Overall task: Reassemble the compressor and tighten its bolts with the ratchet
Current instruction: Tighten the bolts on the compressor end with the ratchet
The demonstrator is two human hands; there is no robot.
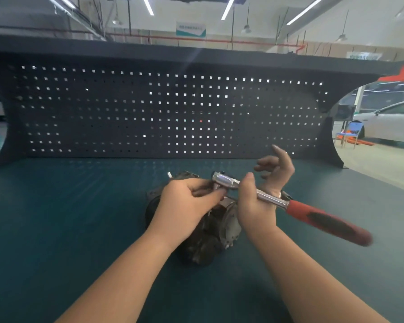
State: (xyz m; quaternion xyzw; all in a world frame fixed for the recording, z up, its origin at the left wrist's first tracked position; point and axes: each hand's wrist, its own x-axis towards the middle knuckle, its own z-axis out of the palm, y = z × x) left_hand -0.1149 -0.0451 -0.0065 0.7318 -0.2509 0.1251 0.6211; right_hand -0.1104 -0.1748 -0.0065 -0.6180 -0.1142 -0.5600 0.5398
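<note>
The dark metal compressor lies on the teal bench mat, mostly hidden under my hands. The ratchet has a chrome head and shaft and a red and black handle that points right and toward me, in the air above the compressor. My left hand pinches the socket under the ratchet's head. My right hand is palm up under the chrome shaft, thumb hooked over it, fingers splayed upward. A small silver part sticks up at the compressor's far left edge.
The teal bench mat stretches to both sides. A dark pegboard with a shelf on top closes the back of the bench. Beyond the right end stand a white car and a blue chair.
</note>
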